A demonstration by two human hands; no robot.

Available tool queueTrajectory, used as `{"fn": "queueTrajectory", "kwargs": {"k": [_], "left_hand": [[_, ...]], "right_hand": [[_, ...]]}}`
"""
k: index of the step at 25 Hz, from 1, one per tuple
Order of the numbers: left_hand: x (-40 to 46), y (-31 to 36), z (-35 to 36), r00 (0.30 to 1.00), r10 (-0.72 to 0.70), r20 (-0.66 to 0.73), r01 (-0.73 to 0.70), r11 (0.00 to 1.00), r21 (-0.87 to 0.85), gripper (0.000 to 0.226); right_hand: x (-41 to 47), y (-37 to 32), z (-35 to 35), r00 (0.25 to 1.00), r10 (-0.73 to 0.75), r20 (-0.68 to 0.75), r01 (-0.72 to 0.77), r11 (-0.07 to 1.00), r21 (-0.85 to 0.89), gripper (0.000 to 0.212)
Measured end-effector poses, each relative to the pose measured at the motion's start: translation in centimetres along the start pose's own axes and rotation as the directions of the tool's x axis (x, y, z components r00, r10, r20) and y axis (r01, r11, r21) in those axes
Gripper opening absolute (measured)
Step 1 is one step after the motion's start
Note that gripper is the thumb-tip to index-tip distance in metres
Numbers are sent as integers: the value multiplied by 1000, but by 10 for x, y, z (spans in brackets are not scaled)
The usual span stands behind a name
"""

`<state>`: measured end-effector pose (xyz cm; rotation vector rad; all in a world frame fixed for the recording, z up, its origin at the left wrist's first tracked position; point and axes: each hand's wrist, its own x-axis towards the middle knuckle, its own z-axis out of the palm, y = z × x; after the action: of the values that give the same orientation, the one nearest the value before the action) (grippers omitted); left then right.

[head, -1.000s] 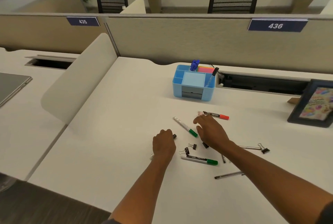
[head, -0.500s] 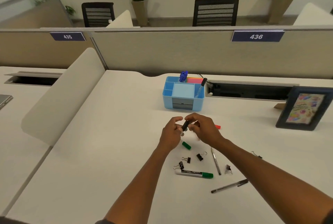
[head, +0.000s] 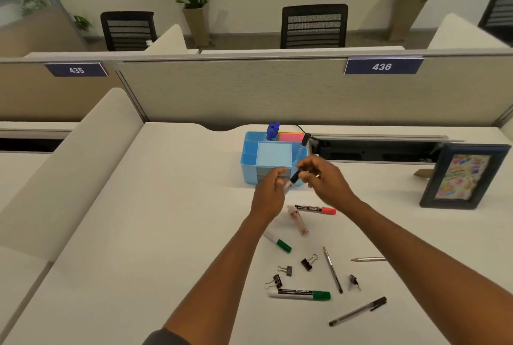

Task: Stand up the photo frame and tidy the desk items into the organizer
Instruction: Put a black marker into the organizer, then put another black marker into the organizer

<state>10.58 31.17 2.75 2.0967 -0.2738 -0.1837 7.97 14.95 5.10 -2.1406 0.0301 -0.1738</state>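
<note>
Both hands now raised nearer the organizer (head: 251, 167); left hand (head: 268, 195) and right hand (head: 323, 180) pinch a black pen (head: 294, 177) together above the desk (head: 166, 233).

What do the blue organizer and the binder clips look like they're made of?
Organizer: likely moulded plastic, with uniform light blue, smooth matte walls and thin dividers. Binder clips: probably metal, with dark folded bodies and thin shiny wire handles; too small to be sure.

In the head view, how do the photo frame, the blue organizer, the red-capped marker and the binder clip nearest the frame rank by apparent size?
Largest to smallest:
1. photo frame, close to the organizer in apparent size; it may look larger only from wide-angle distortion
2. blue organizer
3. red-capped marker
4. binder clip
</note>
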Motion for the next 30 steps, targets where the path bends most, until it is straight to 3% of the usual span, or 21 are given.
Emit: {"fn": "queueTrajectory", "kwargs": {"k": [3, 6, 9, 13, 20, 30], "left_hand": [[18, -5, -7, 994, 71, -78, -48, 963, 263, 44], [33, -18, -13, 999, 25, 29, -36, 841, 540, 65], [37, -30, -14, 992, -29, 126, -65, 734, 677, 72], [36, -36, -12, 989, -6, 148, -102, 694, 713, 69], [37, -38, -16, 990, -1, 143, -101, 707, 700, 69], [41, -40, -13, 993, 11, 117, -89, 726, 682, 66]], "right_hand": [[25, -7, -24, 975, -37, -217, 41, 999, 17, 12], [44, -8, -38, 905, -72, -419, 61, 997, -38, 9], [59, -3, -38, 876, -99, -472, 22, 986, -166, 13], [74, 5, -22, 904, -65, -422, -76, 948, -310, 16], [90, 28, 7, 920, 103, -378, -259, 883, -391, 17], [109, 41, 10, 906, 207, -368, -344, 867, -360, 18]]}}
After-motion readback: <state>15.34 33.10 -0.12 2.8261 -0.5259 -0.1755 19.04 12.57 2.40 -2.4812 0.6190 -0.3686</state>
